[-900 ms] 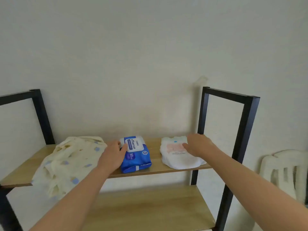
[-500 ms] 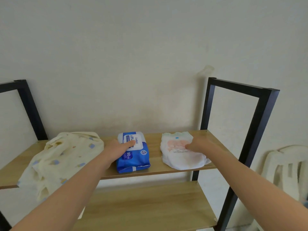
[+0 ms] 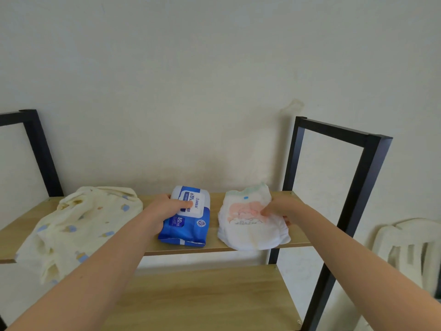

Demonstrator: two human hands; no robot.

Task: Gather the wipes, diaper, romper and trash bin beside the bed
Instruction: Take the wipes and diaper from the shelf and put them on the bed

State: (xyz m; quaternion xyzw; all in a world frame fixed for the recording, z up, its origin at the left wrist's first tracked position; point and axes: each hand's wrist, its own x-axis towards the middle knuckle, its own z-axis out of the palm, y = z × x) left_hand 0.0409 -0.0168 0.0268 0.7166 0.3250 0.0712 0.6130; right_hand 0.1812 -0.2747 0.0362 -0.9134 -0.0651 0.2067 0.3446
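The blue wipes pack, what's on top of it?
The left hand grips the wipes pack, thumb across its white lid label. The pack's left side is hidden under the hand.

The room is evenly lit by soft, diffuse light, bright enough, with no glare. The wall point(image 3: 214, 80) shades faintly darker just above the shelf point(image 3: 214, 247), and a dim shadow lies under its front edge. The wide lens bends the black frame point(image 3: 358, 199) outward. The chair point(image 3: 410, 254) at the right is smeared and blurry.
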